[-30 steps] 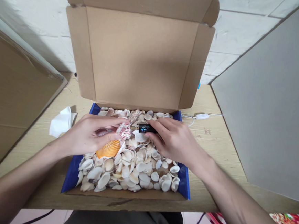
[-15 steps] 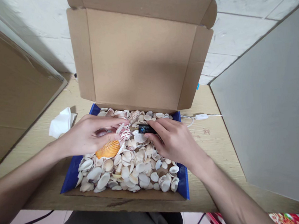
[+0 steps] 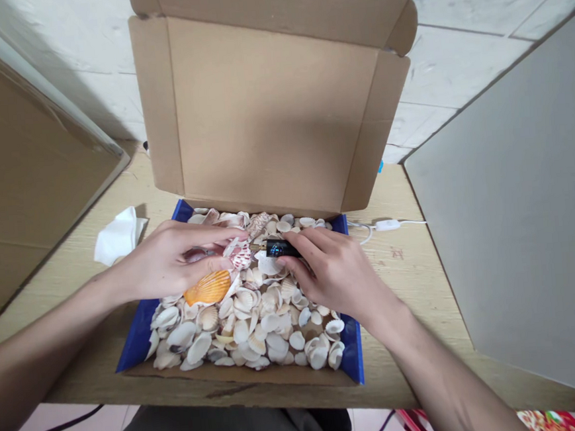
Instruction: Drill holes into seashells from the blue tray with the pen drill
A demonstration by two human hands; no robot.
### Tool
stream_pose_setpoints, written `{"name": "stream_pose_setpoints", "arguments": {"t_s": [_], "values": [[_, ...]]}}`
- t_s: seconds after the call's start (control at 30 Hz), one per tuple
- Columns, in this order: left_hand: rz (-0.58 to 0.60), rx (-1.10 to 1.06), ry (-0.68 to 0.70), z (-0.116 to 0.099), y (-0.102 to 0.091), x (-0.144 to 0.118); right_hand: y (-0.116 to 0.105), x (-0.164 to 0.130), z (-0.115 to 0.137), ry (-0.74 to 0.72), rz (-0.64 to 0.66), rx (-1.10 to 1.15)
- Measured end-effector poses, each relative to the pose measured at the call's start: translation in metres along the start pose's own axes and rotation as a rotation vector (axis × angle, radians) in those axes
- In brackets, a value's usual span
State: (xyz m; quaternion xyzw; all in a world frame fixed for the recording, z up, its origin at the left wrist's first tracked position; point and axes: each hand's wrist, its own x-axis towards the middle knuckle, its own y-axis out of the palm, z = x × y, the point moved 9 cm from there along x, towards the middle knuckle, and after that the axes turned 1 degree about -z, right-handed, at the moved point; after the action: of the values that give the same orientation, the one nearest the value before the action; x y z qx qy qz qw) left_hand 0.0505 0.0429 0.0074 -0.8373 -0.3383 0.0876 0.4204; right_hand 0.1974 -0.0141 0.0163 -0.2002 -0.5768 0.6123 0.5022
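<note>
My left hand [image 3: 171, 256] pinches a red-and-white speckled seashell [image 3: 241, 256] between thumb and fingers, above the back part of an open box. In my right hand [image 3: 328, 265] is a black mini drill [image 3: 281, 248] with a small lit display and a brass-coloured tip. The tip points left and meets the right edge of the speckled shell; I cannot tell how deep it goes. Under my left hand lies an orange scallop shell [image 3: 208, 288]. Many pale shells [image 3: 271, 323] fill the box around and below both hands.
The cardboard box has blue side walls [image 3: 352, 350] and a raised lid [image 3: 279, 110] behind my hands. Left of it lies a crumpled white tissue [image 3: 118, 235] on the wooden table [image 3: 396, 267]. A white cable with an inline switch [image 3: 388, 225] runs to the right. Panels stand on both sides.
</note>
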Motion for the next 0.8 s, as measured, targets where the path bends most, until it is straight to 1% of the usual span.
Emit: {"name": "stream_pose_setpoints", "arguments": {"t_s": [0.3,0.8], "values": [[0.012,-0.014,-0.019,-0.0001,0.0003,0.0013,-0.0003,0.001,-0.0003,-0.003,-0.006,0.003],[-0.003,-0.007,0.001,-0.0004,0.0002,0.0005,-0.0013,0.0002,0.0007,-0.013,-0.019,-0.019]]}}
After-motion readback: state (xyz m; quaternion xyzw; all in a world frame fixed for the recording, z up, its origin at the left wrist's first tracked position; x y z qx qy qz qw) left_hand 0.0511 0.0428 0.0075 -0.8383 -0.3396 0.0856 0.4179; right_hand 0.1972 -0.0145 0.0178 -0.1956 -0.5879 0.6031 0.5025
